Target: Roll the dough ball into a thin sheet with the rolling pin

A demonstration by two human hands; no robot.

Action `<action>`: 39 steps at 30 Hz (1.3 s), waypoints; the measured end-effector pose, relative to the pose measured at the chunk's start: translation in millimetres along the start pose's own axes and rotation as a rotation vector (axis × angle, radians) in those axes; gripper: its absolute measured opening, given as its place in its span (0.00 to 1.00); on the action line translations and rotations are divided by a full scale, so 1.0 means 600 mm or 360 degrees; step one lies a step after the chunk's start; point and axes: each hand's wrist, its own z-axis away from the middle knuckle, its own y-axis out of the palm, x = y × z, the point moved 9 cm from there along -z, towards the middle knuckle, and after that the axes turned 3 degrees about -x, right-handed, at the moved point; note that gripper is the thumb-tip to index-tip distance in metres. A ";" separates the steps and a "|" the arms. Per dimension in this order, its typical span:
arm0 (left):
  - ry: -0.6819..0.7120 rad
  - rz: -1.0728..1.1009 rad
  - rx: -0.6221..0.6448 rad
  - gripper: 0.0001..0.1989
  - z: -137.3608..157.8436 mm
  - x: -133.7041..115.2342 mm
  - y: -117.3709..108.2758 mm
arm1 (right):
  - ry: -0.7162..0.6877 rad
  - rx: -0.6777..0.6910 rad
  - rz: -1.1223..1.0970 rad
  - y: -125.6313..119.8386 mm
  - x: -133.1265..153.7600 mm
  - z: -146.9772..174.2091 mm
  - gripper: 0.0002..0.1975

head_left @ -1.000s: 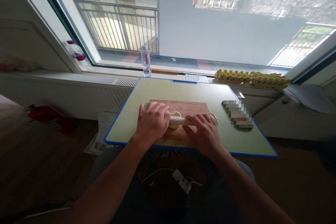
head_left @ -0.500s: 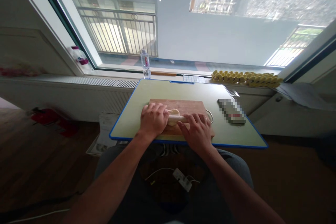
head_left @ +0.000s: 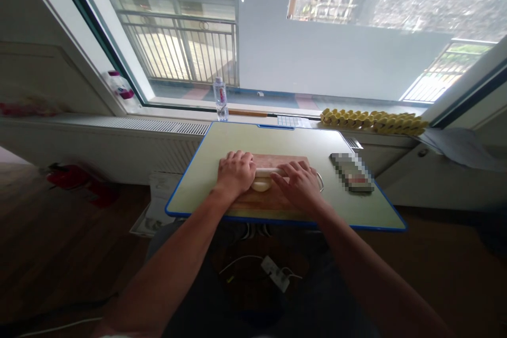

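Note:
A pale rolling pin [head_left: 267, 172] lies crosswise over a wooden cutting board [head_left: 261, 202]. My left hand [head_left: 236, 171] is closed over its left end, and my right hand [head_left: 296, 182] is closed over its right end. Under the pin and on its near side shows a flattened lump of light dough [head_left: 262, 185], resting on the board. The pin's two ends are hidden beneath my palms and fingers. A metal handle [head_left: 320, 181] sticks out at the board's right side, just beyond my right hand.
The board rests on a small blue-edged table [head_left: 194, 179]. A blurred-out flat device [head_left: 351, 172] lies at its right. Beyond the table, the sill holds a water bottle [head_left: 221, 99] and a yellow wavy object [head_left: 372, 121]. A power strip [head_left: 275, 273] lies on the floor below.
Both hands have pushed the rolling pin away from me across the dough. More dough now shows on the near side, and its far edge is no longer seen.

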 end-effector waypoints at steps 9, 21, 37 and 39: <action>0.0035 -0.0026 0.0062 0.17 -0.003 -0.002 0.014 | 0.0080 0.0060 -0.0032 0.001 0.008 0.020 0.18; 0.0088 0.0112 0.0059 0.15 -0.006 0.000 0.012 | 0.0106 0.0074 -0.0034 -0.007 0.016 0.021 0.16; 0.0125 0.0217 0.0010 0.13 -0.007 0.004 0.015 | 0.0081 -0.0106 0.0008 -0.005 0.015 0.034 0.17; 0.0123 0.0226 -0.0009 0.13 -0.008 0.004 0.014 | 0.0067 -0.0122 0.0022 -0.007 0.017 0.034 0.16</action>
